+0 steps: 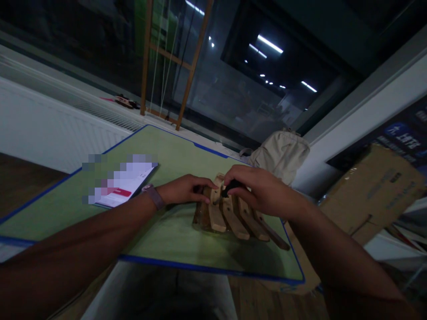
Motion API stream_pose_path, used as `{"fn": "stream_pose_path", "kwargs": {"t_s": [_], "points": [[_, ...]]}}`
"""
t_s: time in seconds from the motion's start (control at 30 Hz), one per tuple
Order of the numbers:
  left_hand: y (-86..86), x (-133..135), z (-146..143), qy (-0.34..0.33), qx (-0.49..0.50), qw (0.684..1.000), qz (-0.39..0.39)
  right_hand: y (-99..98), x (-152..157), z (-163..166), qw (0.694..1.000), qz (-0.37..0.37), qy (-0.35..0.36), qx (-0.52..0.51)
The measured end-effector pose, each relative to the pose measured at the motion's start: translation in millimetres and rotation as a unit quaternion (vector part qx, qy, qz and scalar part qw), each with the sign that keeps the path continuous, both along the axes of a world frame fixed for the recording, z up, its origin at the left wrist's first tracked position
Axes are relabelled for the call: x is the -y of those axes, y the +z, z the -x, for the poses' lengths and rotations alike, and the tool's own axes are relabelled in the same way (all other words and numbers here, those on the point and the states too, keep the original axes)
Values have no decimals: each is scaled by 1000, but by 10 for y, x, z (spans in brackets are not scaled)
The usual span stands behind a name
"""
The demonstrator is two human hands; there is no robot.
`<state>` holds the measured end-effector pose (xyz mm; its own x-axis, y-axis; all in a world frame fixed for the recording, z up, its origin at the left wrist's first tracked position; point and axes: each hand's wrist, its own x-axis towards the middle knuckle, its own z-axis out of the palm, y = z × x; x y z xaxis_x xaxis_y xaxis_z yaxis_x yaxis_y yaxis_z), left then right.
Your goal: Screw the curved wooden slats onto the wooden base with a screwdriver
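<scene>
A wooden piece with several curved slats (235,222) side by side sits on the green tabletop, dark holes showing in the slats. My left hand (187,189) grips the leftmost light slat (216,218) between thumb and fingers. Closed around a short black-handled tool (230,187), my right hand (255,189) is over the upper part of the slats. The tool's lower end meets or nearly meets the wood near a hole; its exact tip is too dim to make out. Some brown, shiny material (201,217) shows beside and beneath the slats.
The green tabletop (180,240) has a blue edge. On its left lies a tablet or large phone (128,182), lit and partly pixelated. Beyond the table are a beige backpack (283,153), a wooden frame (190,80) by the window and a radiator (40,115). Cardboard boxes (373,191) stand at right.
</scene>
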<state>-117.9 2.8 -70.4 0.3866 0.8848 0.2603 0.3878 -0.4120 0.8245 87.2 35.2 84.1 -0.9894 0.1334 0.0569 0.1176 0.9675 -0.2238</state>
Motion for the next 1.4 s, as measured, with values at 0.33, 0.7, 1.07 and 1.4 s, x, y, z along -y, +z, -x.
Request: {"fn": "stream_pose_path", "kwargs": {"t_s": [0.33,0.7,1.07,1.4], "points": [[-49,-22,3,8,1,1000,-14,36,84,26,995,-87,-39,26],[-60,-16,14,8,-21,999,-34,-215,-4,73,981,-139,-131,-40],[-22,7,2,7,-27,999,-30,-26,2,37,997,-63,-41,18],[-28,1,-2,4,-20,999,-28,94,57,-8,998,0,32,54]]}}
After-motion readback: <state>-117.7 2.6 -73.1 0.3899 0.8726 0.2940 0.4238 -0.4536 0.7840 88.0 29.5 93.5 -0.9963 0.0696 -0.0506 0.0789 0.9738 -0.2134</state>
